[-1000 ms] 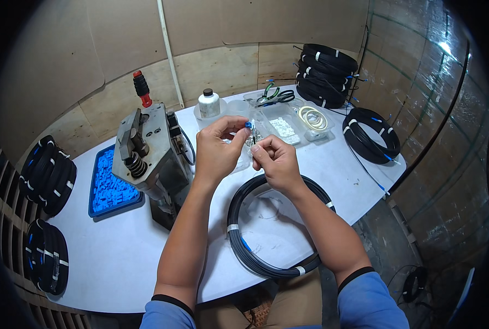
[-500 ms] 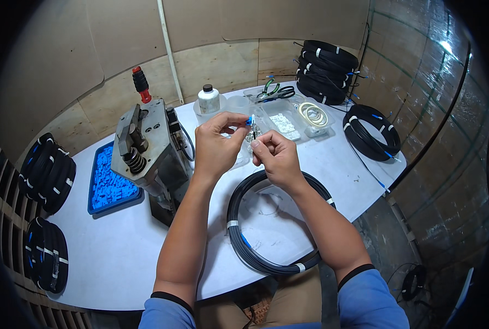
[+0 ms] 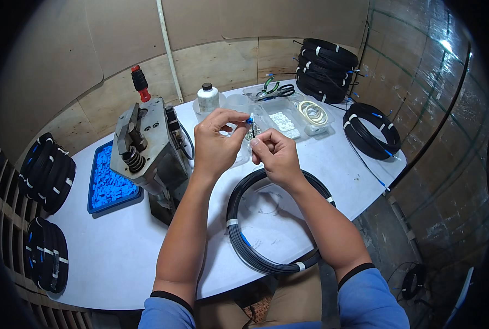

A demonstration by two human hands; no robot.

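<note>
Between finger and thumb, my left hand [image 3: 220, 137] pinches a small blue cable connector [image 3: 250, 120] with a white tip. My right hand [image 3: 276, 156] is closed just below it, gripping the black cable [image 3: 252, 131] that runs up to the connector. Both hands are raised over the middle of the table. Beneath my right forearm lies a coil of black cable [image 3: 234, 208], bound with white tape bands and showing a blue piece on its inner left side. How far the connector sits on the cable is too small to tell.
A metal press [image 3: 151, 137] stands left of my hands, beside a blue tray [image 3: 95, 210] of small blue parts. Behind are a white bottle [image 3: 208, 100], scissors [image 3: 277, 92], a clear box [image 3: 296, 118] with white pieces, and stacked cable coils [image 3: 324, 74]. Another coil [image 3: 359, 134] lies right.
Both hands keep their hold on the connector and cable. They have shifted only very slightly; the rest stays as it was.
</note>
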